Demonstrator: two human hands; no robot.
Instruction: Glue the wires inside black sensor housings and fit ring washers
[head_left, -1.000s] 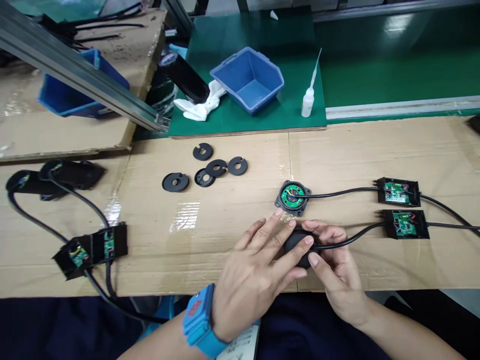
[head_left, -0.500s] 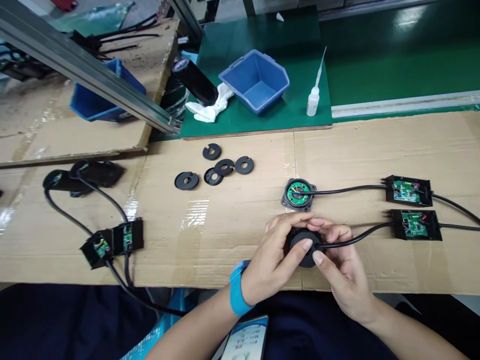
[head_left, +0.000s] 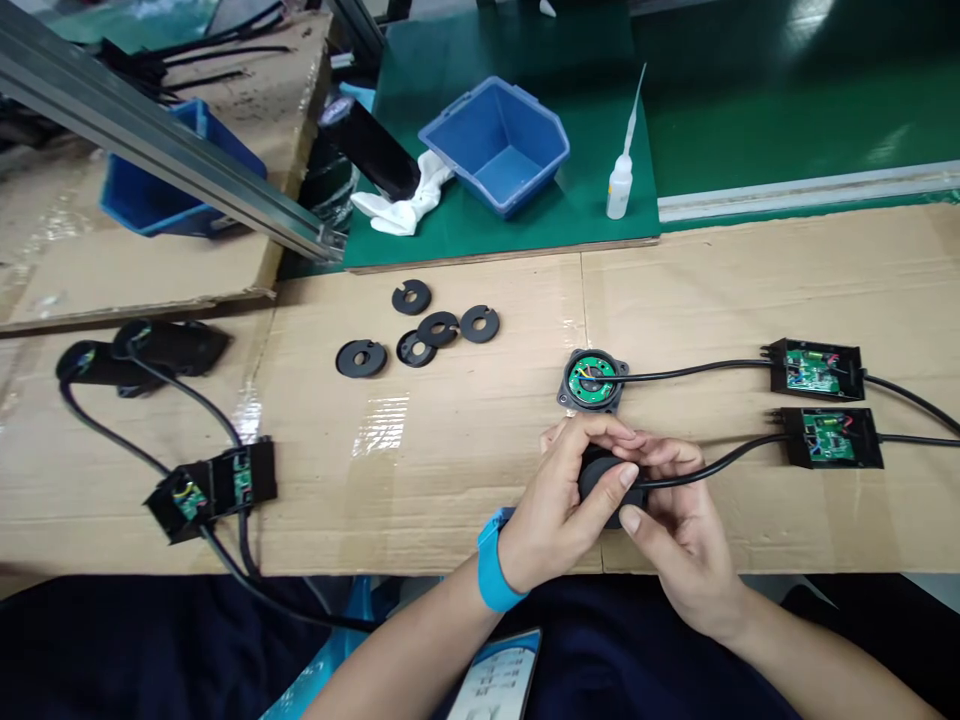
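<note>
Both hands meet on a round black housing [head_left: 604, 480], just below the open round unit [head_left: 592, 380] with its green board showing. The left hand [head_left: 559, 500] wraps its near side, thumb on top; the right hand [head_left: 675, 520] pinches it where the black cable [head_left: 720, 462] enters. Left of the open unit lie five black slotted discs [head_left: 427, 335]; right of it, two open circuit boxes [head_left: 821, 400]

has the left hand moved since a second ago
Yes. The left hand lay flat with fingers spread towards the open round housing; now it is curled around the black round part, drawn back from that housing.
</note>
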